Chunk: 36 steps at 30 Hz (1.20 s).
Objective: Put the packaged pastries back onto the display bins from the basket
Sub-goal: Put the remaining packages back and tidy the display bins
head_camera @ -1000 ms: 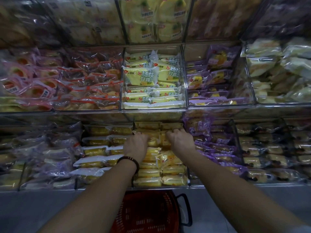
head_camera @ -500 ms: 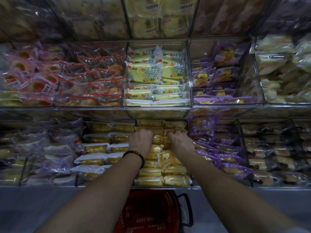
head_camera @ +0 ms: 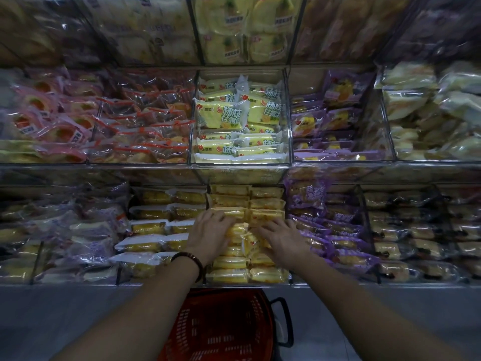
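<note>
Yellow packaged pastries [head_camera: 230, 276] fill the middle bin of the lower shelf in two columns. My left hand [head_camera: 209, 234], a dark bead bracelet on its wrist, lies flat on the left column with fingers spread over a wrapper. My right hand [head_camera: 282, 237] rests palm down on the right column, fingers spread toward the centre. Neither hand grips a pack. A red plastic basket [head_camera: 221, 327] with a black handle stands on the floor below the shelf, between my forearms; its inside is too dark to read.
Clear bins on both sides hold other pastries: white-and-yellow packs [head_camera: 145, 246] to the left, purple packs [head_camera: 335, 246] to the right. The shelf above [head_camera: 242, 168] overhangs with yellow-green packs [head_camera: 234, 118]. Grey floor lies beneath.
Both hands have slid down toward me along the yellow stack and flattened, with the fingers spreading out.
</note>
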### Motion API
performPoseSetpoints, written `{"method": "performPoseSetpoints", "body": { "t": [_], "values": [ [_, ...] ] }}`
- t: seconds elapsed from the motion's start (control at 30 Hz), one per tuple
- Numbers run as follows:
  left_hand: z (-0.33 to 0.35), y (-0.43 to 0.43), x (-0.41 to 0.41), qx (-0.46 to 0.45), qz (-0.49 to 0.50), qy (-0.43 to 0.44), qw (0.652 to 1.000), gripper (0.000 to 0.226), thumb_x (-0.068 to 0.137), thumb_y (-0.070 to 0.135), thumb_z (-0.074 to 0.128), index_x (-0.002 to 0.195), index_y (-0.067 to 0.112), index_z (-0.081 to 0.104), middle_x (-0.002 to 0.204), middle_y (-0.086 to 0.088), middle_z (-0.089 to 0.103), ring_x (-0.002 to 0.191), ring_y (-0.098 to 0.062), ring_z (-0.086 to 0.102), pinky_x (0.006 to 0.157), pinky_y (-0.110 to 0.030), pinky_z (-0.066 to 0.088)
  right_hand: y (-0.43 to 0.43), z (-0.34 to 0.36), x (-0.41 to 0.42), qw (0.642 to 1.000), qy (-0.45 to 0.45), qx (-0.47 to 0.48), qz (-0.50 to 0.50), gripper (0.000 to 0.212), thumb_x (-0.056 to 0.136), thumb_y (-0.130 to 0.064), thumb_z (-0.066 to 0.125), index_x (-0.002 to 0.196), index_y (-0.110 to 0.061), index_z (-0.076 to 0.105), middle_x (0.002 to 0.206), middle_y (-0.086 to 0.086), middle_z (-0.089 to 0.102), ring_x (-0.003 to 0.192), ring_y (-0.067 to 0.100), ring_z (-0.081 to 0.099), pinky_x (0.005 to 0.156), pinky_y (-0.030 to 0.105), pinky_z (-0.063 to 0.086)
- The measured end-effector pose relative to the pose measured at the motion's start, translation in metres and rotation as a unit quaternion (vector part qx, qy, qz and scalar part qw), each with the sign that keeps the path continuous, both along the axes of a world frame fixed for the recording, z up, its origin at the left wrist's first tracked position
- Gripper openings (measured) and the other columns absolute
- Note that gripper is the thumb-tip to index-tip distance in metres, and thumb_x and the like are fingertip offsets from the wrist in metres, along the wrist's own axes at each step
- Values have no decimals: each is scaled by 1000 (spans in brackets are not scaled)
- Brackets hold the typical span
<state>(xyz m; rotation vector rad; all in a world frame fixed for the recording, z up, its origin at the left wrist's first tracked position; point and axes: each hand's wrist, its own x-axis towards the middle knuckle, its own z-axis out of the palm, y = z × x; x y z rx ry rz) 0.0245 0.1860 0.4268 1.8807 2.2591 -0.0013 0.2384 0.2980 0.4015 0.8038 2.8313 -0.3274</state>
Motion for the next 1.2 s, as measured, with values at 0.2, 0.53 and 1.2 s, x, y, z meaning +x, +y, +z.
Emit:
{"method": "performPoseSetpoints", "body": {
  "t": [0.2, 0.53, 1.2],
  "values": [
    [0, -5, 5, 4, 53, 24, 998, 47, 88, 17, 73, 127, 40, 62, 122, 5, 61, 120, -23, 51, 103, -40, 41, -9, 3, -5, 988, 73, 103, -92, 39, 78, -14, 81, 111, -29, 67, 92, 0, 61, 91, 27, 54, 59, 34, 40],
    [-4, 10, 16, 6, 106, 35, 994, 39, 92, 12, 74, 123, 33, 64, 115, 1, 60, 100, -22, 60, 72, -33, 48, -8, 14, -32, 980, 20, 95, -172, 31, 80, -6, 78, 103, -27, 73, 96, 5, 61, 95, 30, 55, 54, 34, 43],
    [19, 6, 58, 9, 205, -40, 978, 54, 91, 37, 75, 138, 28, 48, 137, -3, 45, 125, -26, 50, 95, -38, 56, -11, 20, 9, 959, 159, -44, -230, 54, 78, -28, 80, 129, -20, 65, 125, 3, 66, 118, 28, 56, 93, 40, 50]
  ]
}}
